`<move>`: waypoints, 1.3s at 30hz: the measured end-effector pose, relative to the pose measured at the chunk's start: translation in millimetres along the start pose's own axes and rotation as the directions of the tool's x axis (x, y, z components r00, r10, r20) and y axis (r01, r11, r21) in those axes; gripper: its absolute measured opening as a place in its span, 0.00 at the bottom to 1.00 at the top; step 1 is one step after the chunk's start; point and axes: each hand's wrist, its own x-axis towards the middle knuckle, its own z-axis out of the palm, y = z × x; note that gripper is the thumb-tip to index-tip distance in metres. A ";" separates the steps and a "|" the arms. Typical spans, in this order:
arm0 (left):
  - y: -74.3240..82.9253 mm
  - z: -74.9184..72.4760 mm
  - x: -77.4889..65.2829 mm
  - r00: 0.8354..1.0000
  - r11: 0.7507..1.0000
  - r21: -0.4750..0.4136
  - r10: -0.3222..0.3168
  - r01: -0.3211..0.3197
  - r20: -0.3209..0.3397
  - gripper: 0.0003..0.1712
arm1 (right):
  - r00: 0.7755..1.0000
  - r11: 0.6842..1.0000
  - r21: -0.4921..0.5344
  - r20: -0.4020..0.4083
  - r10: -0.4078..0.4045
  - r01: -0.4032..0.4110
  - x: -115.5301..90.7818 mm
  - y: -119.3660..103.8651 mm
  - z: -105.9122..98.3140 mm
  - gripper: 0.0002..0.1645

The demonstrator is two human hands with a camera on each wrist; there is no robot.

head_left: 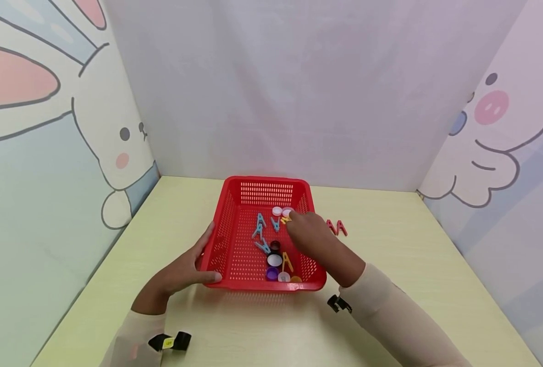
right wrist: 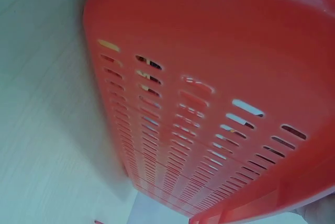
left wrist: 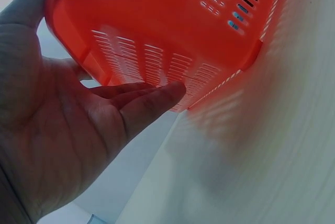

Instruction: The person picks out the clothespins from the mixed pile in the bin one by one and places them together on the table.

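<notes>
A red plastic basket stands on the table, with slotted walls. My left hand holds its near left corner, the thumb over the rim; in the left wrist view the fingers lie along the outer wall. My right hand reaches over the right rim, fingers bent down at a yellow clothespin; whether they pinch it is hidden. Inside lie several blue clothespins, another yellow clothespin, white caps, a purple cap and a dark cap.
Two red clothespins lie on the pale table to the right of the basket, by my right forearm. Printed panels stand at both sides, and a plain pale cloth hangs behind.
</notes>
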 end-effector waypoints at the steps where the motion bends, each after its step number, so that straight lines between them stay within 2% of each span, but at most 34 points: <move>1: -0.3 0.0 0.0 1.000 1.000 -0.002 0.000 0.000 0.001 0.77 | 1.000 1.000 0.015 -0.012 0.000 0.001 -0.4 0.3 0.1 0.37; 8: -1.3 0.0 0.0 1.000 1.000 -0.010 -0.012 0.012 -0.001 0.76 | 0.996 0.994 0.108 -0.076 0.040 -0.032 -6.1 2.8 -2.6 0.38; 16: -1.0 0.3 0.0 1.000 1.000 0.000 -0.017 0.017 -0.003 0.77 | 0.988 0.991 0.120 -0.134 0.080 -0.064 -16.3 9.8 -6.4 0.35; 20: -1.5 0.0 0.8 1.000 1.000 0.004 -0.010 0.010 -0.002 0.77 | 0.976 0.988 0.126 -0.185 0.115 -0.093 -21.1 16.6 -6.0 0.33; 25: -2.3 0.2 1.3 1.000 1.000 -0.002 -0.011 0.011 0.005 0.77 | 0.941 0.962 0.216 -0.257 0.219 -0.165 -27.7 28.2 -2.7 0.29; 30: -1.8 0.0 1.1 1.000 1.000 -0.002 -0.027 0.027 -0.003 0.77 | 0.879 0.885 0.386 -0.286 0.382 -0.259 -33.4 38.4 3.4 0.20; 33: -1.5 -0.4 1.8 1.000 1.000 0.002 -0.026 0.026 -0.005 0.77 | 0.846 0.848 0.434 -0.287 0.450 -0.304 -35.7 44.3 8.2 0.17; 36: -1.6 -1.1 2.4 1.000 1.000 0.001 -0.018 0.018 0.000 0.76 | 0.830 0.836 0.437 -0.284 0.479 -0.332 -37.2 50.3 13.9 0.15; 39: -1.4 -1.6 1.9 1.000 1.000 0.004 -0.015 0.015 0.000 0.77 | 0.828 0.829 0.442 -0.276 0.488 -0.342 -38.5 55.8 20.0 0.15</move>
